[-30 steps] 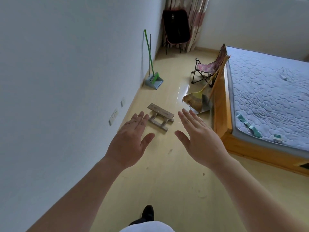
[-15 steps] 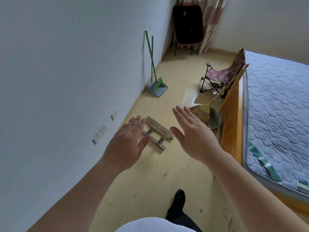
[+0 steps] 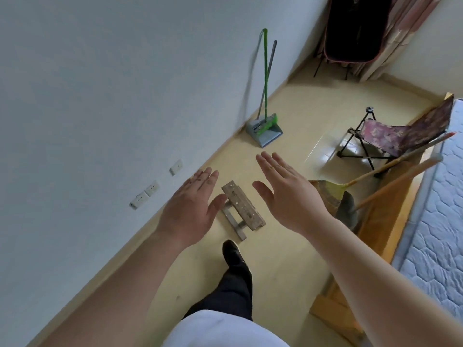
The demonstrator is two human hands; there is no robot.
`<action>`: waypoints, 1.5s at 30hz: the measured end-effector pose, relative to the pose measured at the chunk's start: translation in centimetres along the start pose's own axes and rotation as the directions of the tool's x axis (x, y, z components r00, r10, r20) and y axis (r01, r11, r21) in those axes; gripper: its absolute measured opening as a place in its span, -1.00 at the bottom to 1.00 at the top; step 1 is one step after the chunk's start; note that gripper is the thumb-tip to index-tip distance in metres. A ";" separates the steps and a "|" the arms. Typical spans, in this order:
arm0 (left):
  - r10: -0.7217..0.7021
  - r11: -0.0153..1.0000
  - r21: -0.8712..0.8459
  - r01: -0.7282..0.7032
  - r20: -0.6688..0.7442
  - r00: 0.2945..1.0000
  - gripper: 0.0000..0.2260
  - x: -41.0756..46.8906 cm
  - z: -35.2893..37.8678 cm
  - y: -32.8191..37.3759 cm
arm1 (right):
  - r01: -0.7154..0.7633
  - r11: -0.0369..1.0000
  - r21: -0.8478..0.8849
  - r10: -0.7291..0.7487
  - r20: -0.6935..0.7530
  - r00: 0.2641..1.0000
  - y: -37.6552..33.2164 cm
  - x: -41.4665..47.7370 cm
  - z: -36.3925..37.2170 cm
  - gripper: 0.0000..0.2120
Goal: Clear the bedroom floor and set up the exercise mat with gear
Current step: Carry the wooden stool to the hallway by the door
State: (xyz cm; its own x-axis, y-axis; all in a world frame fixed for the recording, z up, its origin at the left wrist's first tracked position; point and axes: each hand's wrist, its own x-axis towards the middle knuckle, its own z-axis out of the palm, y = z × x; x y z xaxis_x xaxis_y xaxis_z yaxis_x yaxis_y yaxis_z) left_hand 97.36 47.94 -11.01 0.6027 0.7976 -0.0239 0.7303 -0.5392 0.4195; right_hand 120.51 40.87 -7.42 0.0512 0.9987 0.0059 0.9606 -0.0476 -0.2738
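Note:
A small wooden stool [image 3: 242,207] lies on the yellow floor close to the white wall. My left hand [image 3: 191,207] hovers just left of it, fingers spread, holding nothing. My right hand [image 3: 288,194] hovers just right of it, palm turned inward, also empty. Neither hand touches the stool. My black shoe [image 3: 234,256] is planted just in front of the stool.
A green broom with a grey dustpan [image 3: 265,130] leans on the wall beyond. A straw broom [image 3: 328,194] and a folding camp chair [image 3: 390,136] stand by the wooden bed frame [image 3: 390,221] on the right. A black chair [image 3: 355,28] sits in the far corner. Wall sockets [image 3: 145,195] are low on the left.
I have stepped forward, so the stool now lies between my two outstretched hands. Both hands stay open and empty.

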 end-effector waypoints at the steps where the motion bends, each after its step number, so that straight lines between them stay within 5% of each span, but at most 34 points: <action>1: -0.020 1.000 -0.004 0.019 -0.004 1.000 -0.34 1.8 0.6 -0.3 | 0.011 1.000 -0.005 -0.011 0.016 1.000 1.1 1.8 0.2 -0.41; 12: -0.295 0.940 -0.163 0.300 0.051 0.954 -0.25 20.1 4.9 -2.9 | 0.094 0.995 -0.015 -0.090 0.164 0.982 11.4 19.0 2.1 -0.39; 19: -0.463 0.865 -0.181 0.469 0.076 0.883 -0.39 26.2 7.5 -3.4 | 0.207 0.977 0.039 -0.211 0.195 0.958 15.5 28.4 5.3 -0.42; 28: -0.818 0.465 -0.408 0.786 0.141 0.558 -0.50 30.6 17.0 -2.9 | 0.327 0.918 0.225 -0.393 0.407 0.824 21.3 35.9 16.2 -0.48; 31: -0.862 0.363 -0.419 0.832 0.189 0.471 -0.51 31.1 21.2 -3.1 | 0.304 0.924 0.231 -0.380 0.483 0.789 23.2 36.1 20.2 -0.50; 39: -0.866 0.222 -0.411 0.884 0.334 0.372 -0.52 31.5 35.9 -7.7 | 0.157 0.960 0.231 -0.272 0.644 0.715 27.8 33.8 34.8 -0.50; 45: -0.846 0.127 -0.395 0.910 0.436 0.307 -0.58 31.1 47.6 -11.7 | -0.108 0.966 0.233 -0.111 0.760 0.641 30.8 30.6 46.5 -0.52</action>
State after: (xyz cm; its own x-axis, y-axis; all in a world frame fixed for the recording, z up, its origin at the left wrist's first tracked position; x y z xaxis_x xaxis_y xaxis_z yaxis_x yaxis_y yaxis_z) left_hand 122.91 66.19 -59.84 -0.2931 0.5832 -0.7576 0.5139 0.7643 0.3895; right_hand 138.94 70.88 -60.35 -0.2816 0.6602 -0.6963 0.8592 -0.1496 -0.4894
